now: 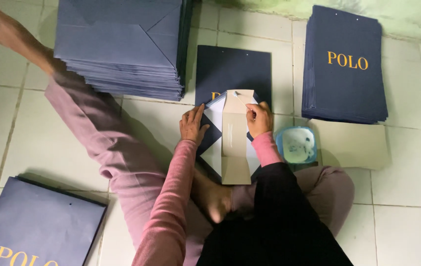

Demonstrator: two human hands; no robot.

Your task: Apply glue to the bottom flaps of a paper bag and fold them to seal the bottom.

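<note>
Pale green tiles are covering the floor (407,231), where a person is sitting with one leg stretched toward the far left corner and the other folded in. Lying by the near left edge is a flat navy bag (38,229), and rising behind the outstretched leg is a tall stack of folded navy bags (122,44). At the centre, the left hand (192,124) is pressing flat, fingers spread, on the left side of a bag's open bottom fold (210,148), gripping nothing. A tan card strip (234,140) is lying down the middle of that fold. The right hand (258,118) is pinching a thin white stick (242,101) whose tip is touching the strip's far end. Just right, a small blue tub (296,145) is sitting beside a tan sheet (353,145). Another navy stack (343,64) is resting beyond them.
</note>
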